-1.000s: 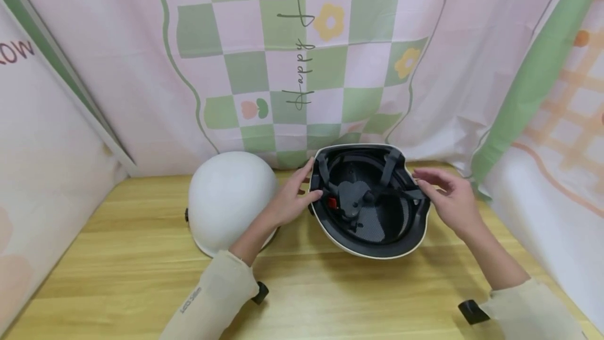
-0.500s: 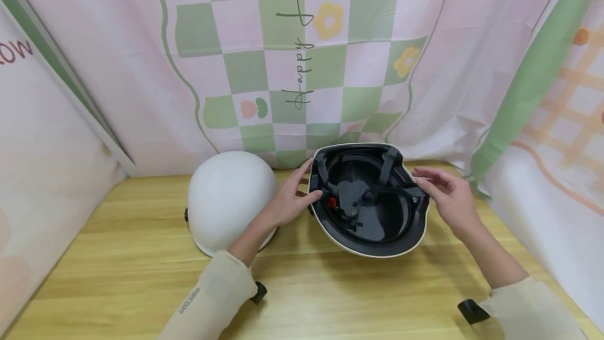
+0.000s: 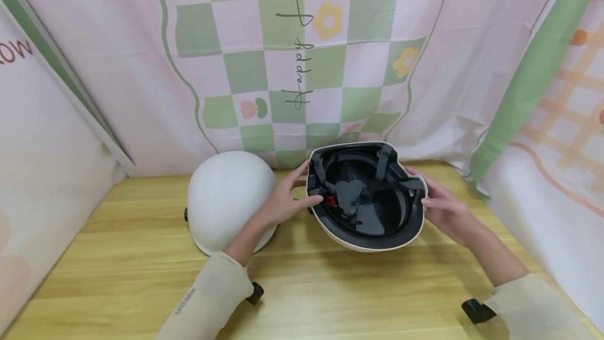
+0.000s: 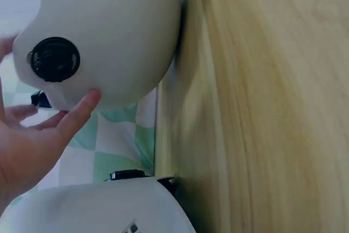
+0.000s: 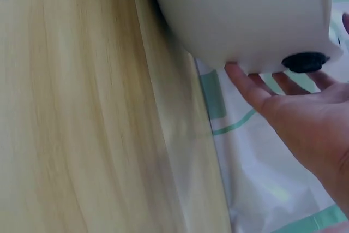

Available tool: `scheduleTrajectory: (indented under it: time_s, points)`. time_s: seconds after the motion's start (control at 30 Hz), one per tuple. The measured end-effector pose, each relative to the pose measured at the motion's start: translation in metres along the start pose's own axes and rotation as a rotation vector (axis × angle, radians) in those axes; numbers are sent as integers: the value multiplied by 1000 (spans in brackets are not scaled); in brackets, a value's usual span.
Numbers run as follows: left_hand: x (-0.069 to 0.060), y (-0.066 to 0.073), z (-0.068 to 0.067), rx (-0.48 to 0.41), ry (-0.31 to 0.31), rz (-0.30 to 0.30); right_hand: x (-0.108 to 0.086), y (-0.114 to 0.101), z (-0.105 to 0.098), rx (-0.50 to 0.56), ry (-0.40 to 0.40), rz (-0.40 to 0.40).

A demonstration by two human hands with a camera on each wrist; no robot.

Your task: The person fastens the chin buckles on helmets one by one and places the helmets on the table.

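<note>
"Fingers?"
"Left hand [image 3: 289, 201] half spread, thumb over the rim [image 3: 373, 248], fingers outside; right hand [image 3: 450, 213] likewise. Both hold the upturned helmet [image 3: 363, 198]."
"Position?"
"Far part of table [image 3: 349, 298], right of the domed helmet [image 3: 231, 198], mouth tilted nearward."
"Handling?"
"Judged light, stiff, slippery outside. Best hold: opposite sides, clear of straps [image 3: 384, 164]."

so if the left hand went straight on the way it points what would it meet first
The helmet with its inside facing the head camera. The left hand touches its side, so there is no gap to cross. Beyond it, probably the patterned cloth, though depth is hard to judge.
</note>
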State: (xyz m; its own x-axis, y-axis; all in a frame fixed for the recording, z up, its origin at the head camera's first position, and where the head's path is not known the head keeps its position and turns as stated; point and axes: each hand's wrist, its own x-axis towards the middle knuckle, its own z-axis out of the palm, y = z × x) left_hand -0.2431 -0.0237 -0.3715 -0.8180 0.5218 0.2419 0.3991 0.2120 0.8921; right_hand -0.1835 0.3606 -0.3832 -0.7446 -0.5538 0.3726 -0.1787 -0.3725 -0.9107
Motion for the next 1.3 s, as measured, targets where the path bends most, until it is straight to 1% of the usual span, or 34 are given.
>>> scheduleTrajectory:
  time_s: [0.13, 0.2, 0.27, 0.37, 0.53, 0.67, 0.77, 0.93, 1.0, 1.17, 1.3]
  points:
    - [-1, -1, -6, -66, -97, -2, -4, 1, -4, -91, -1, -16]
    - [-1, -2, -8, -94, -130, -1, -6, 2, -6, -117, 3, -26]
    - [-1, -2, -9, -115, -145, -5, -7, 3, -7, -133, 6, -39]
    - [-1, -3, -9, -150, -148, -11, -9, 4, -7, -148, 15, -54]
    - [0, -5, -7, -188, -138, -20, -10, 3, -7, -160, 28, -68]
    - [1, -6, -4, -191, -128, -34, -10, 1, -7, -192, 49, -71]
    - [1, -8, 0, -197, -102, -47, -11, -1, -8, -219, 73, -72]
    - [2, -10, 9, -278, -56, -60, -13, -2, -10, -234, 107, -91]
    - [2, -11, 13, -303, -44, -52, -14, -3, -11, -233, 111, -101]
    - [1, -11, 17, -286, -1, -38, -14, -4, -12, -235, 118, -112]
    - [0, -13, 16, -237, 29, -59, -14, -4, -11, -252, 139, -104]
